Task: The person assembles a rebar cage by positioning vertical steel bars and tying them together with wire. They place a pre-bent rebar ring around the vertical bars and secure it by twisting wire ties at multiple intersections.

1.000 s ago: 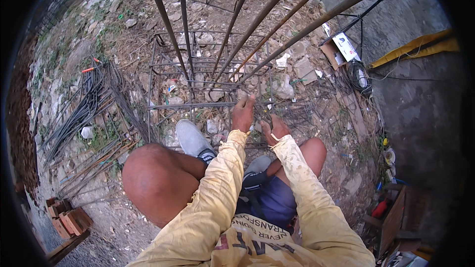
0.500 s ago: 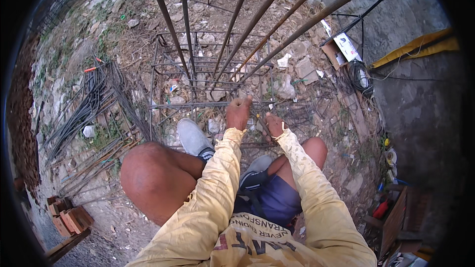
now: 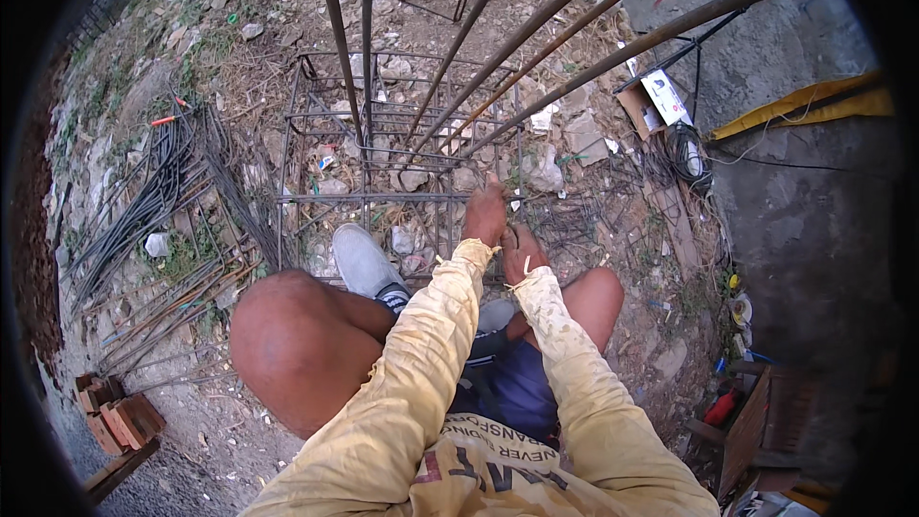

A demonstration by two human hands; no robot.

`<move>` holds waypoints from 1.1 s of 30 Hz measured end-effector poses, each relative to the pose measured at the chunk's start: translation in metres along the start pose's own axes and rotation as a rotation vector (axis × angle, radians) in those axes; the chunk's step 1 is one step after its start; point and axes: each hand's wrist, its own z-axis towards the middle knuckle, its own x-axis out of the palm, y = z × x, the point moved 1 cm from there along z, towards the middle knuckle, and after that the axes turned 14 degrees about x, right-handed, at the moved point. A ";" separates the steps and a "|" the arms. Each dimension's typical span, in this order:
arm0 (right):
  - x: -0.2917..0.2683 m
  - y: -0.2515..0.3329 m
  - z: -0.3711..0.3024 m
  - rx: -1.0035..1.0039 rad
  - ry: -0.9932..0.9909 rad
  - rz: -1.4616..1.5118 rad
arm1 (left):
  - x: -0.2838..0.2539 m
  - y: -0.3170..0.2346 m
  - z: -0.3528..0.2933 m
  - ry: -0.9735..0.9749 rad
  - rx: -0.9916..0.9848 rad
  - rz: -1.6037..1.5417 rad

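Note:
My left hand [image 3: 485, 214] is closed at the near side of a rebar cage [image 3: 383, 198], its fingers toward the thin bars. Just below and right of it, my right hand [image 3: 523, 255] is closed too, and the two hands almost touch. A short dark piece shows at the right hand's fingers, mostly covered, so its kind is unclear. Whatever the left hand grips is hidden by the hand itself. Several long upright bars [image 3: 368, 38] rise out of the cage and lean toward the top of the view.
Cut rods and wire [image 3: 153, 201] lie in a heap at left, with bricks [image 3: 132, 421] at lower left. A cardboard box [image 3: 663, 99] and coiled cable [image 3: 687, 155] are at right, beside a yellow strip [image 3: 804, 115]. Stones cover the ground around my grey shoe [image 3: 364, 263].
Both hands have come closer together, the left moving right and slightly down, the right shifting left. The dark tool with a yellowish part seen beside the right hand is now mostly covered.

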 end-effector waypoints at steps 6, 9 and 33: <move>-0.035 -0.012 0.018 0.774 1.097 0.808 | -0.041 -0.024 -0.007 0.184 -0.092 0.183; -0.054 0.017 0.014 0.829 1.120 0.810 | -0.046 -0.015 0.005 0.203 -0.054 0.041; -0.050 -0.014 0.032 0.415 0.646 0.303 | -0.029 -0.004 0.014 0.335 -0.288 -0.249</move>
